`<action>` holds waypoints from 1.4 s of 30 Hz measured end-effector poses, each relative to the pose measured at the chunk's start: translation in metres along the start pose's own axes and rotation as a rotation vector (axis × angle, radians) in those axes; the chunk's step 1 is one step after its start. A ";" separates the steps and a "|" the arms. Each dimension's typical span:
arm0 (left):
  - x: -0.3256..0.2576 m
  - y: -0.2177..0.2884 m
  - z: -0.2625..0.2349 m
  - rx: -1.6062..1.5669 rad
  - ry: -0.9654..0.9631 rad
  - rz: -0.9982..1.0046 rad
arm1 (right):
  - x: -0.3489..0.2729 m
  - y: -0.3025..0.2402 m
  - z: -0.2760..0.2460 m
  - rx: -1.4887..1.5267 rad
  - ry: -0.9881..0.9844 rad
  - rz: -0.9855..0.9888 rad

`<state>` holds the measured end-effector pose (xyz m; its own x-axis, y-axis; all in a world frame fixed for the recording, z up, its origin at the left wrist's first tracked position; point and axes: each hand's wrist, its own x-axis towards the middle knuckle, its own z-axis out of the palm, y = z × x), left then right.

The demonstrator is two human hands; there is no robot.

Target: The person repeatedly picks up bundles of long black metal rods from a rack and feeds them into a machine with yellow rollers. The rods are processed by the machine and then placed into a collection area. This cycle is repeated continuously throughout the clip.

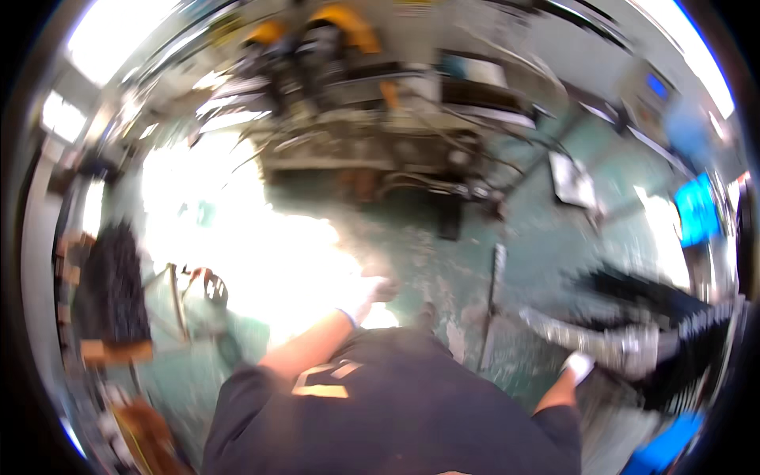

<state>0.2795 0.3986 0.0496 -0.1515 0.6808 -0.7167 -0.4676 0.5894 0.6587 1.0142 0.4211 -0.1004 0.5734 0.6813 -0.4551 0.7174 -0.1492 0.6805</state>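
Motion blur smears the whole view, and a white glare across the floor on the left washes out everything inside it, so few outlines are sharp. The left hand (pixel 370 294), in a pale glove with a blue cuff, sits at the edge of that glare in front of the person's dark shirt (pixel 380 404); its fingers melt into the brightness, and I cannot tell whether they are spread, curled or holding anything. The right hand (pixel 580 366), also in a pale glove, lies low on the right, touching or just beside the near end of a long grey metal part (pixel 609 340) that runs off to the right; the fingers are too blurred to say whether they are closed around it or only resting against it. That part is lost behind a dark, streaked mass further right, so its far end is hidden. One thin upright bar (pixel 495 293) stands on the green floor (pixel 546 245) between the two hands, nearer the right one. Far across the floor stands one large grimy machine (pixel 372 134) with two yellow-orange shapes on top and tangled cables at its base, details unreadable. On the left are one dark slatted object (pixel 115 285) and a wire-framed stand (pixel 186 297) beside it. At the right rim one bright blue screen (pixel 698 207) glows, and a second blue patch at the lower right corner is cut off. Two hands are visible, both forearms bare.
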 end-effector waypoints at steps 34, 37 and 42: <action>-0.217 -0.136 -0.606 -1.280 1.011 0.337 | -1.183 -0.766 -0.666 0.396 0.806 -2.372; -0.234 -0.106 -0.652 -1.246 1.182 0.371 | -1.278 -0.816 -0.683 0.286 0.936 -2.268; -0.246 -0.068 -0.704 -1.262 1.397 0.602 | -1.374 -0.869 -0.669 -0.028 1.033 -2.086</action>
<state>-0.2645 -0.1153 0.0196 -0.6647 -0.4881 -0.5657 -0.2530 -0.5653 0.7851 -0.6618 0.0937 0.3176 -0.9877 -0.1515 0.0380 -0.1555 0.9774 -0.1433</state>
